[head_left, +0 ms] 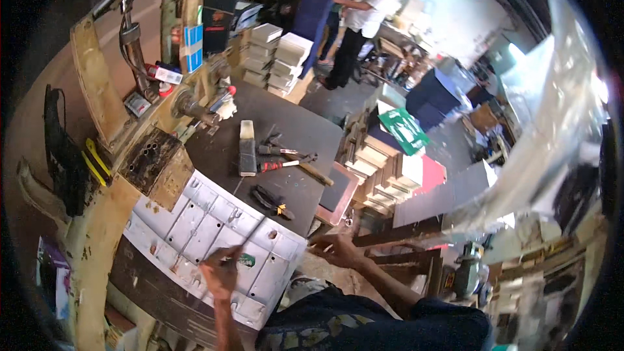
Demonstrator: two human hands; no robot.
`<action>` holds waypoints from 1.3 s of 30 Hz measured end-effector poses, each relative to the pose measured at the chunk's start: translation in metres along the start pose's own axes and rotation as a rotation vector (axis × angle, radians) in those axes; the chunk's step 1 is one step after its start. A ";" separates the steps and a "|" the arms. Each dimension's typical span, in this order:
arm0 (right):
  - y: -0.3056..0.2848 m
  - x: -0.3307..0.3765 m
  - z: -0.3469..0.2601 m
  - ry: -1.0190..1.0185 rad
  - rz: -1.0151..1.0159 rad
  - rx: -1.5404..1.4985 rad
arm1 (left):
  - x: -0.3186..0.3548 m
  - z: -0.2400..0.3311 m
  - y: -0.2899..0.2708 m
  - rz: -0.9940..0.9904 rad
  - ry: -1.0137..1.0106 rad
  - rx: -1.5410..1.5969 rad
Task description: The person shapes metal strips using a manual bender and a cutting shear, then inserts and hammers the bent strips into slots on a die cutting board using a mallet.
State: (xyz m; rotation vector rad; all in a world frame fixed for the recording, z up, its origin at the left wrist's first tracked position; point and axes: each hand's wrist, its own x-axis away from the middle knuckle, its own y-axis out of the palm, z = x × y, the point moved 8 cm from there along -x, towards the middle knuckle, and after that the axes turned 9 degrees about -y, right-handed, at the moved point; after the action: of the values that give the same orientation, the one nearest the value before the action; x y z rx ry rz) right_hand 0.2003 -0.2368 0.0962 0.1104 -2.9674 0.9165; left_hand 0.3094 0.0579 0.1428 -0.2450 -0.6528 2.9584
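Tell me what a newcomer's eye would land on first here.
First, the white ribbed panel lying tilted across the dark workbench at lower left, with the left hand resting on it near a small green sticker. The right hand hovers open just past the panel's right corner. Behind them, pliers and other hand tools lie scattered mid-bench, and stacks of white boxes rise beyond.

left hand [221, 273] fingers blurred – held item, if any, too small to tell
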 end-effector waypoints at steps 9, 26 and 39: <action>0.012 0.130 -0.112 0.154 0.638 -0.462 | 0.090 0.094 0.075 -0.711 -0.038 0.311; 0.082 0.556 -0.204 0.611 1.822 0.029 | 0.455 0.237 0.209 -1.833 0.537 0.160; 0.279 0.711 -0.139 1.543 2.145 -0.305 | 0.685 0.308 0.316 -2.030 0.981 0.251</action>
State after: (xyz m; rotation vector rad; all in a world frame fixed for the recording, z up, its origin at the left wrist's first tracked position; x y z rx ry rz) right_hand -0.5290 0.0304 0.0922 -2.3903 -0.7350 -0.0068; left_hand -0.4389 -0.2616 0.1921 -0.4882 -0.0798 0.7438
